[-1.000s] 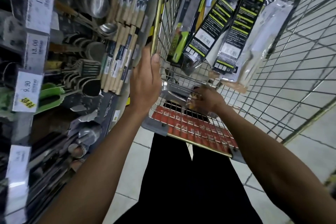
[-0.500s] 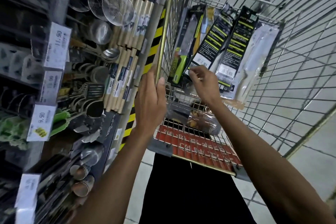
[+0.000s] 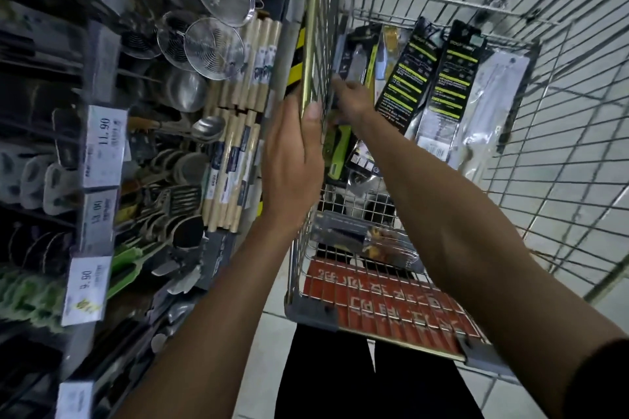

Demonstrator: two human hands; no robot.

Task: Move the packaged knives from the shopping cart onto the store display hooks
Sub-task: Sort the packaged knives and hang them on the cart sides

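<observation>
Curls right fingers [image 3: 337, 83] against the knife pack [image 3: 358, 56], clamp unclear through the wire; meets it mid-length, long axis upright against the left wall of the cart [image 3: 311, 311], nearer the right hand [image 3: 352, 100]; grips the rail [image 3: 311, 27] with the left hand [image 3: 292, 150].

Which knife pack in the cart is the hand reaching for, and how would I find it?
Look inside the wire shopping cart, at the wall the left hand grips. The green-handled knife pack leans there, behind the right hand. Its neighbours, the black-and-yellow packs, show no green handle.
</observation>
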